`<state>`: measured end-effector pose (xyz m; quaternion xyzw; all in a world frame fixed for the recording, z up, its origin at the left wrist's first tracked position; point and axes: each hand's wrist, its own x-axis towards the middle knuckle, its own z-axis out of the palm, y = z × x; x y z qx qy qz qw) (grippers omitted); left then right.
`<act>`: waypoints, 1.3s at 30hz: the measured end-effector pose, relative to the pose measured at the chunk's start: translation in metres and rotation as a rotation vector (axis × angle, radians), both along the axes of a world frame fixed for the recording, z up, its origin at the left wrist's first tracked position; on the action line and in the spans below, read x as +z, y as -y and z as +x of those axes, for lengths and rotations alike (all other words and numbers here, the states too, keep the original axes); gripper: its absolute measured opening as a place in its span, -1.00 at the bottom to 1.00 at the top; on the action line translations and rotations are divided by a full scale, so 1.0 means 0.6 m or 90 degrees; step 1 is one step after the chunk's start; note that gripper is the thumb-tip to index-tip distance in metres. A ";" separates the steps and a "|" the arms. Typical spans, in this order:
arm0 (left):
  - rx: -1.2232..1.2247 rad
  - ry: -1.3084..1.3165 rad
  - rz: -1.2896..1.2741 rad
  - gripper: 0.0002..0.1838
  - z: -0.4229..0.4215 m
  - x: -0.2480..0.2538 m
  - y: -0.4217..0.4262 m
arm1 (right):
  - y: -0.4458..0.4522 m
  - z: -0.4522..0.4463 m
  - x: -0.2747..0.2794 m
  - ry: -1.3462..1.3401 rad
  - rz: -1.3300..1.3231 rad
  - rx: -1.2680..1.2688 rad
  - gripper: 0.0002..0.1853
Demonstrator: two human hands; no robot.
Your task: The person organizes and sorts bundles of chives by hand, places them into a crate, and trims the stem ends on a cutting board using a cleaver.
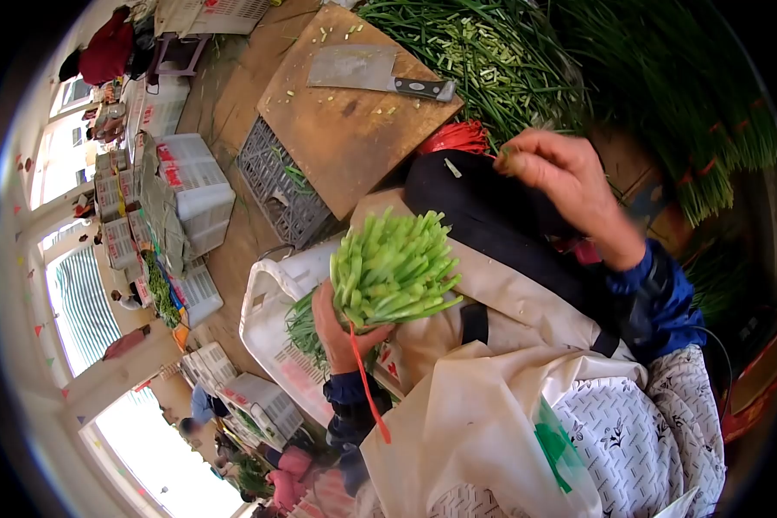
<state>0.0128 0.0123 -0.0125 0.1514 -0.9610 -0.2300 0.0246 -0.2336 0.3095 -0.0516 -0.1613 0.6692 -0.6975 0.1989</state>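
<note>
My left hand [326, 330] is wrapped around a thick bunch of chives [397, 272], its pale cut ends facing up. A red tie [367, 384] hangs down from the bunch beside my fingers. Off to the right, above my dark-clothed knee, is my right hand [561, 173]. Its thumb and fingers are pinched together, and a small brownish-green bit shows at the tips, too small to name. More red ties [455, 138] lie in a bundle beyond the knee. A cleaver [354, 69] rests flat on a wooden board [345, 129].
Cut stem ends and loose greens [492, 60] are heaped beside the board, with tied bunches [716, 173] at far right. A white basket [268, 302] stands by my left hand, a grey crate [276, 186] under the board. Stacked white crates [198, 181] and people are further left.
</note>
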 end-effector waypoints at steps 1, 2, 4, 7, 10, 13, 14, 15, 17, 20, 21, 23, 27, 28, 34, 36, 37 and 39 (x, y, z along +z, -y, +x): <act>-0.012 -0.021 -0.039 0.08 0.003 -0.003 -0.003 | -0.014 -0.030 -0.022 -0.103 0.151 0.018 -0.82; -0.023 -0.043 -0.075 0.08 0.008 -0.009 -0.004 | -0.022 -0.044 -0.056 -0.254 0.347 0.026 -0.84; -0.030 -0.065 -0.111 0.02 0.007 -0.013 -0.008 | -0.021 -0.055 -0.110 -0.344 0.562 0.086 -0.83; -0.012 -0.104 -0.115 -0.06 0.006 -0.015 -0.015 | 0.007 -0.024 -0.079 -0.460 0.419 -0.012 -0.73; -0.040 -0.100 -0.144 -0.06 0.011 -0.019 -0.005 | 0.027 0.007 -0.016 -0.199 0.057 0.132 -0.78; -0.025 -0.087 -0.123 0.01 0.011 -0.013 -0.010 | 0.058 0.039 0.004 -0.206 -0.122 0.235 -0.91; -0.035 -0.089 -0.127 0.01 0.009 -0.011 -0.010 | 0.064 0.047 0.007 -0.200 -0.108 0.277 -0.92; -0.044 -0.092 -0.131 0.01 0.006 -0.009 -0.010 | 0.067 0.045 0.008 -0.229 -0.072 0.211 -0.92; -0.052 -0.101 -0.121 0.01 0.003 -0.005 -0.014 | 0.074 0.039 0.010 -0.285 -0.002 0.083 -0.91; -0.058 -0.085 -0.130 -0.02 -0.004 0.000 -0.018 | 0.091 0.038 0.047 -0.363 -0.069 0.072 -0.80; -0.057 -0.087 -0.127 -0.03 -0.006 0.000 -0.019 | 0.102 0.044 0.062 -0.369 -0.126 0.084 -0.76; -0.052 -0.099 -0.123 -0.05 -0.010 0.000 -0.023 | 0.123 0.052 0.076 -0.414 -0.160 0.195 -0.75; -0.038 -0.118 -0.118 0.01 -0.010 0.002 -0.031 | 0.144 0.053 0.077 -0.450 -0.136 0.180 -0.85; -0.038 -0.118 -0.116 0.02 -0.009 0.001 -0.028 | 0.145 0.054 0.077 -0.462 -0.137 0.165 -0.86; -0.048 -0.076 -0.129 0.13 -0.002 -0.001 -0.020 | 0.100 -0.011 0.054 -0.365 0.074 0.023 -0.93; -0.039 -0.082 -0.108 0.09 -0.006 0.000 -0.018 | 0.079 -0.036 0.032 -0.384 0.231 0.009 -0.90; -0.035 -0.088 -0.092 0.07 -0.011 -0.003 -0.021 | 0.066 -0.040 0.017 -0.385 0.249 -0.010 -0.88; -0.052 -0.096 -0.099 0.08 -0.012 -0.009 -0.021 | 0.058 -0.030 0.031 -0.311 0.131 -0.011 -0.84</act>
